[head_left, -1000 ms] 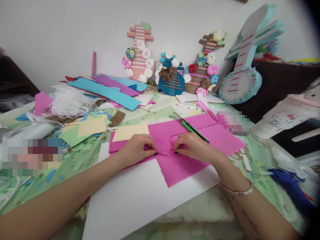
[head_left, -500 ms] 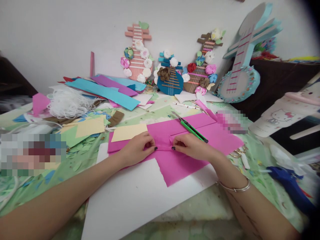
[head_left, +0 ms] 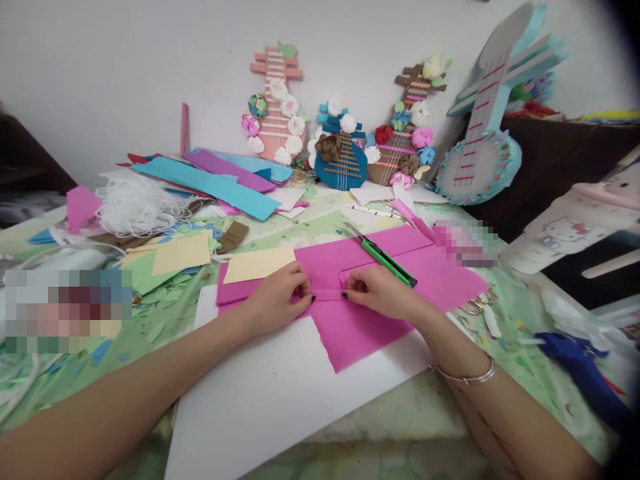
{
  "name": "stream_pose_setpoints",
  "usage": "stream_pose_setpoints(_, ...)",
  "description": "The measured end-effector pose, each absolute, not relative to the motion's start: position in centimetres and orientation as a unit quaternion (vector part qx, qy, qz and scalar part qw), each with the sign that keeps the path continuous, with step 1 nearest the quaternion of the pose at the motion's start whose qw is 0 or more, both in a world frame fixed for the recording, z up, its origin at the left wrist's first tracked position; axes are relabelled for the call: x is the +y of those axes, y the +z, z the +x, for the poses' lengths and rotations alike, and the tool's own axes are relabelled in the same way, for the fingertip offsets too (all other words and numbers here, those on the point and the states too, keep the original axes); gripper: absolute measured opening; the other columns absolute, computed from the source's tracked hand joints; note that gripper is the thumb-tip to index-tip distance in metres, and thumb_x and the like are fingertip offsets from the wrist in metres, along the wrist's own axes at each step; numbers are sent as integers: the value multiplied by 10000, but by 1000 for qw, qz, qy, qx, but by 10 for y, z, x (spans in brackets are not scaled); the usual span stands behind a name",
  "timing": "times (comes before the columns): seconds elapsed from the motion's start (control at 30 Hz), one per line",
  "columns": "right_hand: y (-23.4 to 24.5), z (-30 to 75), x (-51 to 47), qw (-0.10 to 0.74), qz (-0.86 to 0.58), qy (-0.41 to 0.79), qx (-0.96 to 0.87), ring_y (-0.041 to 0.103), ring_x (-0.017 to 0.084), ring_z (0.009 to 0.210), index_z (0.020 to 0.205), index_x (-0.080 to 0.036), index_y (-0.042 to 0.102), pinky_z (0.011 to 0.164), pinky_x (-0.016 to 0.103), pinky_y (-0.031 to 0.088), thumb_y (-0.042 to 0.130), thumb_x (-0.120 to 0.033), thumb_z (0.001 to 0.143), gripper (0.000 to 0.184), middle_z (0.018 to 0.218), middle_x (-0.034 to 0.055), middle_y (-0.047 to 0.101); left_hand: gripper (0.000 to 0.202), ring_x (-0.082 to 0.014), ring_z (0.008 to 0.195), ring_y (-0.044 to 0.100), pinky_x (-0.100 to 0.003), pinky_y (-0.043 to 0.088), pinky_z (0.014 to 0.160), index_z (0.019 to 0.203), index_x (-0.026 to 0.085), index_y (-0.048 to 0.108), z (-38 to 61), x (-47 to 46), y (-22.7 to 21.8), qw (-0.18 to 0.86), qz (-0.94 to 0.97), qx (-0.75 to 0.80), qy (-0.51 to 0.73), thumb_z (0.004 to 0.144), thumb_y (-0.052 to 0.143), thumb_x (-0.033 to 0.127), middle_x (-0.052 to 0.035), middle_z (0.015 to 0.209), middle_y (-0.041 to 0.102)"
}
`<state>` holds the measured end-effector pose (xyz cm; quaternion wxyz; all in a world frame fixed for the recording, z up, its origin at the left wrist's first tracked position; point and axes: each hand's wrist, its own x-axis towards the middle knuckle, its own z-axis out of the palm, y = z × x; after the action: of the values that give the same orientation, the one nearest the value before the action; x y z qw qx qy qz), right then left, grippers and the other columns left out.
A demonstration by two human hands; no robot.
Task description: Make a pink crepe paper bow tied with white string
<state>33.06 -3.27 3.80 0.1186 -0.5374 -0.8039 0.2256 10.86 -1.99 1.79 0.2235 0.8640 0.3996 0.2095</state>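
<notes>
A magenta paper sheet (head_left: 370,333) with folded edges lies on a white board (head_left: 250,400). Near its middle, both hands pinch a narrow folded strip of it. My left hand (head_left: 277,297) is closed on the fold, thumb at the strip's left end. Opposite, a short gap away, my right hand (head_left: 380,293) pinches the same fold with its fingers curled. A green utility knife (head_left: 385,257), blade out, rests on the paper just behind my right hand. Beside my left hand a cream paper piece (head_left: 257,264) lies on the magenta paper.
Decorated paper lutes (head_left: 341,163) stand along the wall. At the left are a heap of white string (head_left: 143,207), blue paper strips (head_left: 210,187) and green scraps. On the right are scissors (head_left: 477,305), a blue glue gun (head_left: 575,367) and a tumbler (head_left: 560,230).
Both hands stay at the fold with only slight finger movement. The strip between the thumbs looks flatter and more evenly creased. The knife has not moved on the paper.
</notes>
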Motion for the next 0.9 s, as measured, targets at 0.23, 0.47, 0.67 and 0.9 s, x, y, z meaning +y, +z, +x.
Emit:
stream_pose_setpoints(0.23,35,331,-31,124,-543,232,-798,490,105,577,644,-172,508,522,224,309,549,-220,786,156,631,-14,585,52,-149,734,500,-278,415,674,696,165,517,110,-22,17,214,862,408,211,744,499,155,-26,818,504)
stream_pose_setpoints(0.47,33,329,-32,176,-456,193,-851,457,92,598,817,-161,600,554,213,304,532,-29,748,164,672,-23,548,190,-154,811,518,-283,451,721,880,193,634,105,-20,16,228,875,365,221,779,487,126,-39,919,502)
stream_pose_setpoints(0.67,32,327,-34,171,-336,128,-917,439,122,684,972,-231,725,605,235,317,458,41,799,418,718,21,490,272,-152,894,538,-283,454,791,967,288,723,99,-16,13,213,899,320,209,826,535,150,-45,1034,513)
stream_pose_setpoints(0.9,31,330,-34,154,-322,97,-929,406,115,648,1014,-238,724,574,239,290,481,15,817,402,709,20,441,272,-151,906,529,-278,439,807,1017,319,708,96,-15,14,151,927,292,181,859,533,182,-47,1052,535)
